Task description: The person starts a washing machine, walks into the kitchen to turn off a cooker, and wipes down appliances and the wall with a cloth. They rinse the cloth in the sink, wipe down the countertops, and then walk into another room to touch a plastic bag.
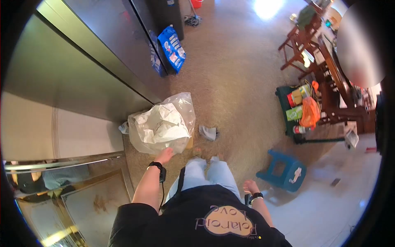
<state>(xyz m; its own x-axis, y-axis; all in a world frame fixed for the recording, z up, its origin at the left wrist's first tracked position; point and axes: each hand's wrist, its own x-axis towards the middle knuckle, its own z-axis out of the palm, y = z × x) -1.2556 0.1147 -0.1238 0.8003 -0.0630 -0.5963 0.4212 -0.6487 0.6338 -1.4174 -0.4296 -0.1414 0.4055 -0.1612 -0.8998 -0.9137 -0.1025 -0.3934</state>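
My left hand (165, 156) is at the near rim of a large clear plastic bag (186, 108), its fingers closed on the edge; the fingertips show only small. Crumpled white paper or film (160, 123) fills the bag's mouth. My right hand (249, 187) hangs beside my right thigh, fingers loosely bent and apart, with nothing in it. To its right stands a blue plastic stool (284, 171). A grey cloth item (208, 132), perhaps a sock or slipper, lies on the floor right of the bag.
Tall dark cabinet doors (98, 53) line the left side, with a blue printed bag (172, 48) leaning there. At right, a green trolley (283, 99) carries boxes and an orange bag (310, 112) beside wooden furniture (329, 57). A mop (192, 20) stands far back.
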